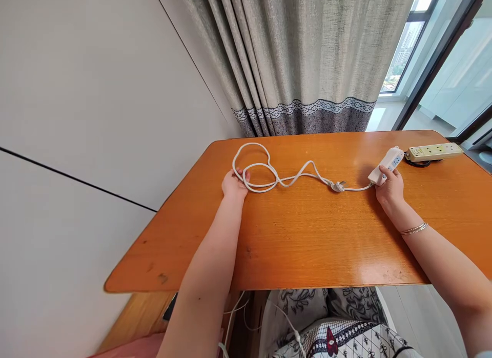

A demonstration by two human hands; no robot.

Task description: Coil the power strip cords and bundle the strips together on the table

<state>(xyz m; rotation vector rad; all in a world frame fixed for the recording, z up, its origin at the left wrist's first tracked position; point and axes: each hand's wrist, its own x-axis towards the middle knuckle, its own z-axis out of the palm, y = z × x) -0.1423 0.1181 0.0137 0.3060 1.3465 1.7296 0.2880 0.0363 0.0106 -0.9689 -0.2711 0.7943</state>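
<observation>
The white cord point(295, 178) runs left to right across the surface point(307, 235) between both hands. The left hand point(233, 185) pinches its loops; the right hand point(389, 186) clasps the white power strip point(386, 165).

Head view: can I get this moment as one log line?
left hand on white cord | right hand holds white power strip | wooden table

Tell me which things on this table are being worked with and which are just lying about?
In hand: white power strip held by the right hand; its white cord, loops under the left hand; the plug.

Lying about: yellowish power strip, curtain.
</observation>
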